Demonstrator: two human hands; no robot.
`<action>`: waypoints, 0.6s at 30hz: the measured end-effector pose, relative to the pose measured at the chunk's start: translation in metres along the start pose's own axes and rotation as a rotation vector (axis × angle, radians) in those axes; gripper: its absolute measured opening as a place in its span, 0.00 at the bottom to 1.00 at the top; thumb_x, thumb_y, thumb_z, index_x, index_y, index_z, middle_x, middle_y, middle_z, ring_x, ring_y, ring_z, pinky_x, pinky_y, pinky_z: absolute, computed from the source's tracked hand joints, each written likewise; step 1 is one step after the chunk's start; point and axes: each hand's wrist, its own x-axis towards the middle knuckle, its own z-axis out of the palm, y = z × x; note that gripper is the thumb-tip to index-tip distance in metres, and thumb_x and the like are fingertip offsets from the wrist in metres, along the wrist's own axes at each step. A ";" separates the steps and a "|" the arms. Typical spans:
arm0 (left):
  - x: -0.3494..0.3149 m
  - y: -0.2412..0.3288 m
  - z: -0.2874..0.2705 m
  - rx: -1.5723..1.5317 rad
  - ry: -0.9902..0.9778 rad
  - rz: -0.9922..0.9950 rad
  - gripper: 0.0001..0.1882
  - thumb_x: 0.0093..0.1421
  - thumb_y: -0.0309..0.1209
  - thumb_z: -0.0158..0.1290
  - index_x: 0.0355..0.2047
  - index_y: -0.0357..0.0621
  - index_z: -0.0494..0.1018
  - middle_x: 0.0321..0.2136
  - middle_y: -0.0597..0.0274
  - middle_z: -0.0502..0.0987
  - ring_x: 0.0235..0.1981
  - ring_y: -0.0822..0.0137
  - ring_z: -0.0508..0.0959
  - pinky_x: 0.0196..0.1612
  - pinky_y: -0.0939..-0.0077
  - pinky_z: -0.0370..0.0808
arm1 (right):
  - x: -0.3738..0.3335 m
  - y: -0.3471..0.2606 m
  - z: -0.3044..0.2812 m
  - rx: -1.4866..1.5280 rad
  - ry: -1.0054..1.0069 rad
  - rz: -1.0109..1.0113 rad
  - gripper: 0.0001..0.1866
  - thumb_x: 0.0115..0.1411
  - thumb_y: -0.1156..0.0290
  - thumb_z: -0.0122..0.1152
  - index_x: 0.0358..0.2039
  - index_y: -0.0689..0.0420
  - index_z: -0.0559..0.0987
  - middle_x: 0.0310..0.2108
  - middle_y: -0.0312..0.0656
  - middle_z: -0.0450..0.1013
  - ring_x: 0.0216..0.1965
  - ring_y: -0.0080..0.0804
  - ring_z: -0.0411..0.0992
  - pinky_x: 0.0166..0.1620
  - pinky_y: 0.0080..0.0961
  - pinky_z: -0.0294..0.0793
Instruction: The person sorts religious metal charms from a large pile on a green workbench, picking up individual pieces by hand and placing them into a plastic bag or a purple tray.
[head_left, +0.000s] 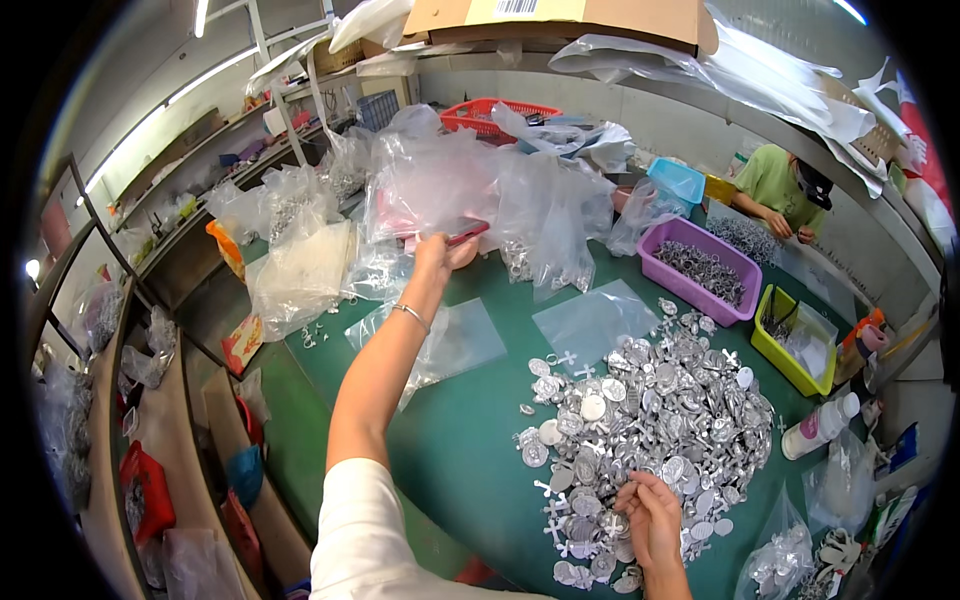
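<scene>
Green tabletop (455, 430) lies open left of right hand (652, 512) and heaped medals (665, 420).

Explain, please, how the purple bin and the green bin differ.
The purple bin holds a heap of small metal pieces; the green bin holds a pale sheet and something dark.
The purple bin looks larger, the green bin smaller.
The purple bin stands farther from the white bottle, the green bin nearer.
Both are open-topped and stand on the table.
</scene>
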 end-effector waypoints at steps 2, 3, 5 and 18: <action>0.017 0.006 -0.001 -0.010 0.012 -0.015 0.21 0.53 0.19 0.32 0.48 0.20 0.49 0.43 0.31 0.61 0.32 0.39 0.75 0.28 0.62 0.82 | 0.002 0.002 -0.001 0.005 -0.006 0.000 0.11 0.57 0.75 0.46 0.39 0.67 0.70 0.27 0.46 0.71 0.28 0.31 0.69 0.34 0.24 0.69; 0.024 0.003 -0.004 0.021 0.025 -0.023 0.21 0.53 0.19 0.32 0.47 0.19 0.50 0.43 0.31 0.61 0.32 0.39 0.75 0.29 0.62 0.82 | 0.002 0.002 -0.002 0.001 0.007 0.007 0.11 0.57 0.75 0.46 0.39 0.67 0.70 0.27 0.46 0.71 0.28 0.31 0.69 0.34 0.24 0.69; 0.034 -0.004 -0.011 0.084 0.051 -0.036 0.20 0.52 0.18 0.31 0.46 0.18 0.50 0.43 0.31 0.61 0.32 0.39 0.75 0.29 0.62 0.82 | 0.003 0.002 -0.006 -0.004 0.030 0.019 0.11 0.57 0.76 0.46 0.38 0.67 0.70 0.27 0.46 0.71 0.28 0.31 0.69 0.34 0.24 0.69; 0.045 0.010 0.005 -0.274 0.055 -0.326 0.20 0.46 0.17 0.33 0.41 0.16 0.52 0.42 0.30 0.62 0.38 0.39 0.72 0.33 0.64 0.81 | 0.006 0.005 -0.010 0.039 0.080 0.030 0.09 0.57 0.76 0.46 0.36 0.66 0.71 0.25 0.46 0.70 0.25 0.32 0.68 0.32 0.24 0.69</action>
